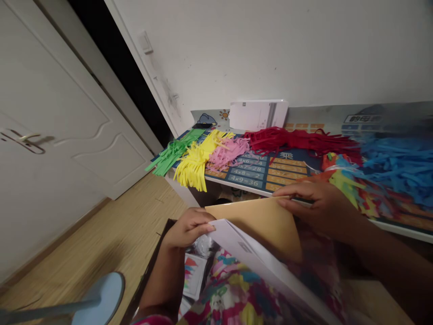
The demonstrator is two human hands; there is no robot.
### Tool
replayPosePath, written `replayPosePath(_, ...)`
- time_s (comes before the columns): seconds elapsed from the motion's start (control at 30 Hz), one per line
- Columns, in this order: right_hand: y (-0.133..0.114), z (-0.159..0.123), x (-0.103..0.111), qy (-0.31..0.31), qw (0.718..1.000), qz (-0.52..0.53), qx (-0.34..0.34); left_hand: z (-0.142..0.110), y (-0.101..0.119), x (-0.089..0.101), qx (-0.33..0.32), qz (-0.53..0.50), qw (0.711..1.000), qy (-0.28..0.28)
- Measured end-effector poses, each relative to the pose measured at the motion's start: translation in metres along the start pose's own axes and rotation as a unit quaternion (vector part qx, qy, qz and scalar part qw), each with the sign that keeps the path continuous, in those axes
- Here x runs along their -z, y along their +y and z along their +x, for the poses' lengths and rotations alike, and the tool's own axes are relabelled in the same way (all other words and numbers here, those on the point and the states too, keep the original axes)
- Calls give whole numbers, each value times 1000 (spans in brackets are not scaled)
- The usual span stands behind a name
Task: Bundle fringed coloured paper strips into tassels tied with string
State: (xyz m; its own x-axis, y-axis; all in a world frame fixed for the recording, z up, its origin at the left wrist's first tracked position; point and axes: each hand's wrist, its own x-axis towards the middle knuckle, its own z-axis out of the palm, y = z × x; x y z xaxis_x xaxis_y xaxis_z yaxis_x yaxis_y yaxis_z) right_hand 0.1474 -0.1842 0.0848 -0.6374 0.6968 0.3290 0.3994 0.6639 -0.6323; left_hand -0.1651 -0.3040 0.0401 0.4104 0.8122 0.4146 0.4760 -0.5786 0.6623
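Observation:
My left hand [187, 228] pinches the near left corner of a stack of paper: a tan sheet [260, 223] lies on top of a white pad [267, 266]. The fingers of my right hand [318, 203] press on the tan sheet's far right corner, closed against it. Both hands hold the stack over my lap, just in front of the table's edge [237, 185].
The table carries piles of cut paper strips: green [172, 153], yellow [196, 162], pink [228, 152], red [297, 139], blue [399, 164], and a mixed bundle [348, 185]. A white box [259, 114] leans on the wall. A white door [50, 131] stands left; a blue stool [101, 298] is on the wood floor.

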Motion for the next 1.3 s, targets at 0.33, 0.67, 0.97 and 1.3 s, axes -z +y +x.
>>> replayPosePath(0.33, 2, -7, 0, 57, 992, -55, 94, 2, 5, -1, 7, 7, 1000, -26)
replayPosePath(0.67, 23, 3, 5, -136, 991, 10, 3, -2, 22, -2, -27, 2, 998, -58)
replayPosePath(0.97, 17, 0, 2, -63, 996, -21, 53, -7, 18, -4, -11, 4, 998, -54)
replayPosePath(1.3, 11, -4, -1, 17, 999, -9, 27, -4, 16, -3, -29, 30, 998, -36)
